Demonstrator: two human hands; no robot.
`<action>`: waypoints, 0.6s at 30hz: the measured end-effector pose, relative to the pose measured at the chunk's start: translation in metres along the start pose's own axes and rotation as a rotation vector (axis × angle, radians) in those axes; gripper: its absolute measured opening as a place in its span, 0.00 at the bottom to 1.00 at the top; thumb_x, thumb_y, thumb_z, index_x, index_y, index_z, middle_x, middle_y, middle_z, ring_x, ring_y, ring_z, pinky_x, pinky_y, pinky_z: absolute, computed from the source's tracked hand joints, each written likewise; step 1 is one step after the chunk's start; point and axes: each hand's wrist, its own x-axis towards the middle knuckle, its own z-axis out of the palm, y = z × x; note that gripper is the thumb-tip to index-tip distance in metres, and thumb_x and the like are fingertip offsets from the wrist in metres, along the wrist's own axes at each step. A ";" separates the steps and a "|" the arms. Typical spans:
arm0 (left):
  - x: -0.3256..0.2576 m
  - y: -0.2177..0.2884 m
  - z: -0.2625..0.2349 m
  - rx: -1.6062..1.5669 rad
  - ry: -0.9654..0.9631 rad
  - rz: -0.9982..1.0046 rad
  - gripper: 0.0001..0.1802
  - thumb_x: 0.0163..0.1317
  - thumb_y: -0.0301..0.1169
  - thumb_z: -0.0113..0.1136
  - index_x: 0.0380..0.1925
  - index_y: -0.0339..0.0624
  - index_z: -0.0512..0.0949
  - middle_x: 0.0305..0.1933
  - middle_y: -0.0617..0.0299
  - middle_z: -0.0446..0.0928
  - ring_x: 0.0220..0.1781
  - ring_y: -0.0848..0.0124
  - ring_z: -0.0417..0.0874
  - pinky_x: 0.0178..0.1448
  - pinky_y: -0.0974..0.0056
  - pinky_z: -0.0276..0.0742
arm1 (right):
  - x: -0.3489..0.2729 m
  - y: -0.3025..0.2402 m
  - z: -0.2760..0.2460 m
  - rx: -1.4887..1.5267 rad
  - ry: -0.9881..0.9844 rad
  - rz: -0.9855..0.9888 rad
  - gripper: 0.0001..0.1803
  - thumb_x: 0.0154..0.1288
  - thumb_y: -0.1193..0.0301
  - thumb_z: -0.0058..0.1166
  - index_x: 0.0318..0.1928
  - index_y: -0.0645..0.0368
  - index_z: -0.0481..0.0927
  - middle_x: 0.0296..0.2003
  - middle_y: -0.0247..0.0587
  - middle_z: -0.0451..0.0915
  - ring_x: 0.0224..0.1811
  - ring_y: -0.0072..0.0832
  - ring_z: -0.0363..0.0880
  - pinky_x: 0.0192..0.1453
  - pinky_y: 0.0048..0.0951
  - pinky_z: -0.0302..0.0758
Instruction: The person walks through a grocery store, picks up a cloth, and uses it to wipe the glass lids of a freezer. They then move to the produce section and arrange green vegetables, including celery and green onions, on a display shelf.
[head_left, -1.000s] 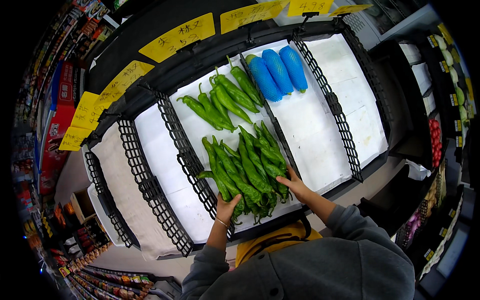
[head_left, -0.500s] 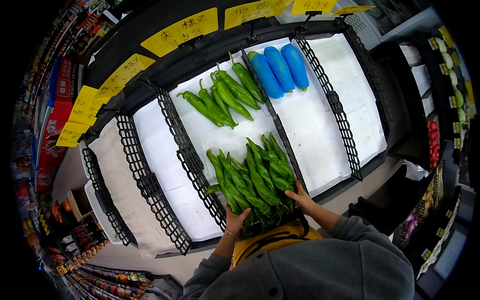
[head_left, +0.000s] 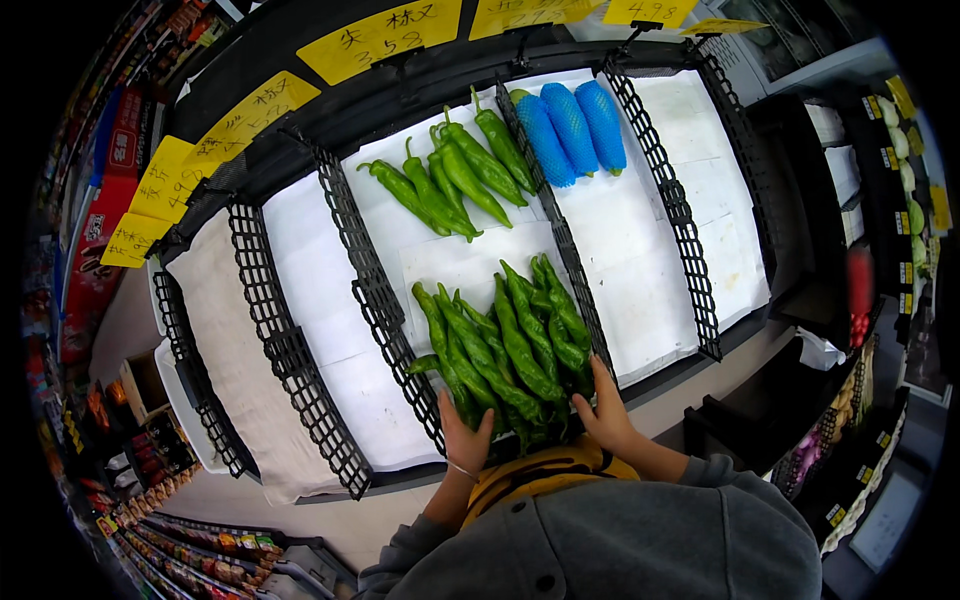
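Note:
A pile of long wrinkled green peppers [head_left: 505,350] lies at the near end of a white-lined display compartment, tips pointing away from me. At the pile's near left corner rests my left hand [head_left: 465,437], fingers stretched along its side and thumb apart. On the near right corner is my right hand [head_left: 605,412], also with fingers extended and thumb spread, touching the outer peppers. Neither hand is closed around a pepper; some fingertips are hidden by the pile. Farther back in the same compartment lie several smoother, brighter green peppers [head_left: 450,175].
Black mesh dividers [head_left: 375,265] separate the compartments. To the right, vegetables in blue foam netting [head_left: 570,125] lie at the back of a compartment. Yellow price cards [head_left: 380,42] line the far edge. Shelves of packaged goods [head_left: 200,540] stand at lower left, and a dark rack [head_left: 760,420] at right.
Both hands have slid slightly outward along the pile's sides, their fingers straighter and thumbs more off the peppers. The pile looks much the same. The whole view has shifted a little.

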 end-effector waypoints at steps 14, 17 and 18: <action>0.026 0.045 -0.001 0.485 -0.278 0.574 0.14 0.58 0.35 0.55 0.42 0.42 0.75 0.57 0.57 0.68 0.67 0.52 0.57 0.68 0.43 0.47 | 0.024 -0.002 -0.005 0.011 -0.257 -0.070 0.23 0.52 0.71 0.63 0.48 0.65 0.73 0.36 0.44 0.72 0.32 0.34 0.74 0.36 0.32 0.72; 0.014 0.043 -0.003 0.494 -0.263 0.568 0.12 0.57 0.32 0.54 0.40 0.41 0.75 0.56 0.57 0.69 0.67 0.51 0.58 0.68 0.43 0.48 | 0.006 0.011 -0.013 0.328 -0.290 0.057 0.22 0.51 0.73 0.65 0.46 0.67 0.73 0.33 0.40 0.70 0.29 0.27 0.71 0.33 0.26 0.70; 0.013 0.043 -0.002 0.501 -0.251 0.568 0.11 0.57 0.31 0.54 0.40 0.41 0.75 0.56 0.57 0.69 0.67 0.51 0.58 0.68 0.43 0.48 | 0.001 0.013 -0.015 0.375 -0.282 0.061 0.22 0.51 0.73 0.64 0.46 0.67 0.73 0.33 0.40 0.70 0.29 0.27 0.71 0.33 0.25 0.70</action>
